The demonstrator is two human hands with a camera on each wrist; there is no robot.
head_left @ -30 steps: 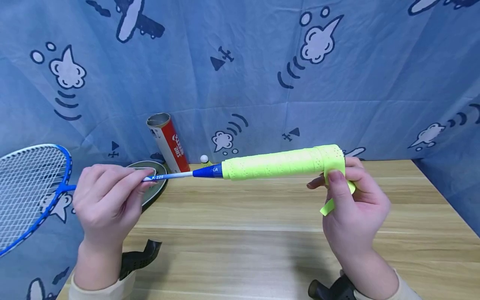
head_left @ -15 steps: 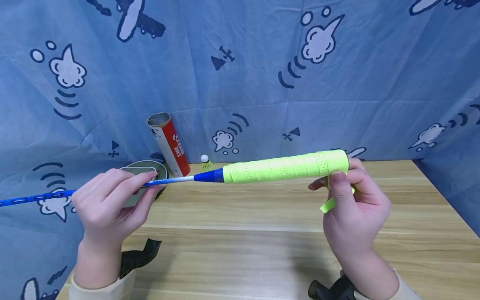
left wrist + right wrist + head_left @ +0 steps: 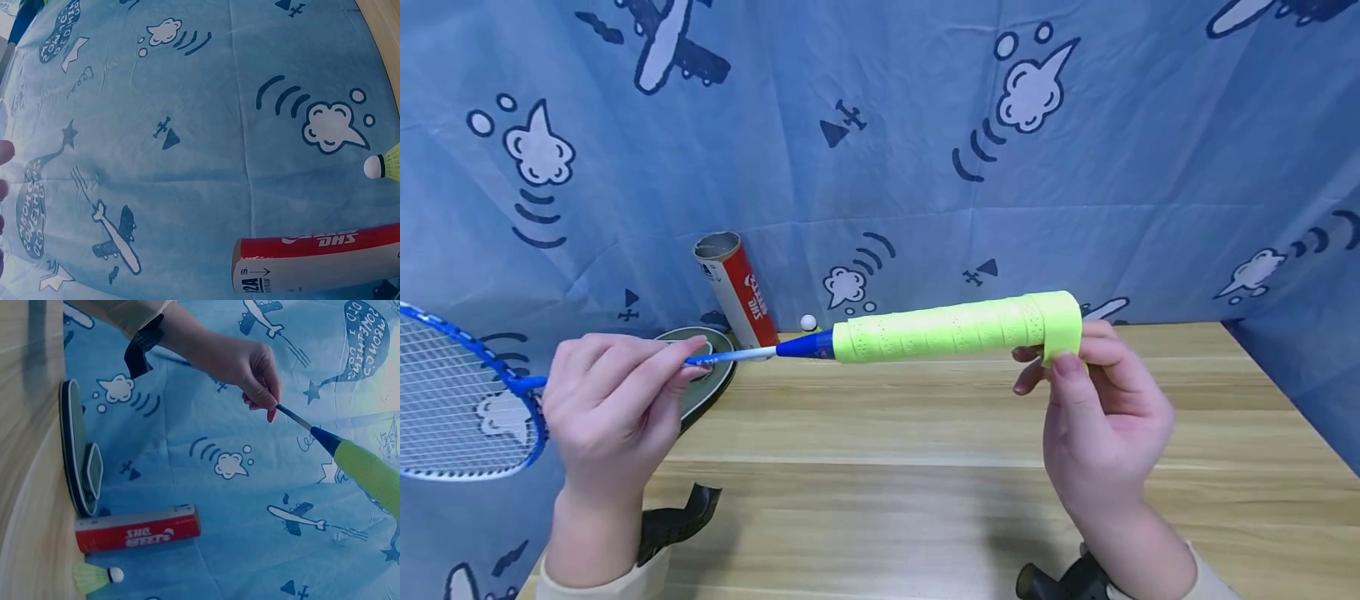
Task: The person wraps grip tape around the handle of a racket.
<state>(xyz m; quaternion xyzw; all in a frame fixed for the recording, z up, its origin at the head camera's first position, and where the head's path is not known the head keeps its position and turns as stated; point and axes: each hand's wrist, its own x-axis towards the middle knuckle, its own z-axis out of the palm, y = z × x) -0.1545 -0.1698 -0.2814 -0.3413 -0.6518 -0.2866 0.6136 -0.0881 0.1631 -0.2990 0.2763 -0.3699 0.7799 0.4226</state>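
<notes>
A blue and white badminton racket (image 3: 745, 355) is held up level above the table, its strung head at the far left of the head view. My left hand (image 3: 613, 408) pinches the thin shaft between thumb and fingers; the right wrist view shows this pinch too. Bright yellow-green overgrip tape (image 3: 940, 331) wraps the handle in overlapping turns. From the butt end, a short strip of that tape runs down to my right hand (image 3: 1105, 417), which pinches it between thumb and fingers. The tape's tail is hidden behind the right hand.
A red and white shuttlecock tube (image 3: 737, 287) stands tilted at the back of the wooden table (image 3: 880, 508). Beside it are a dark green, black-rimmed oval container (image 3: 718, 379) and a yellow shuttlecock (image 3: 94, 577). A blue patterned cloth (image 3: 895, 167) hangs behind.
The racket has turned about its long axis: its head was edge-on half a second ago and shows its strings again. The tape tip below the right hand has gone out of sight.
</notes>
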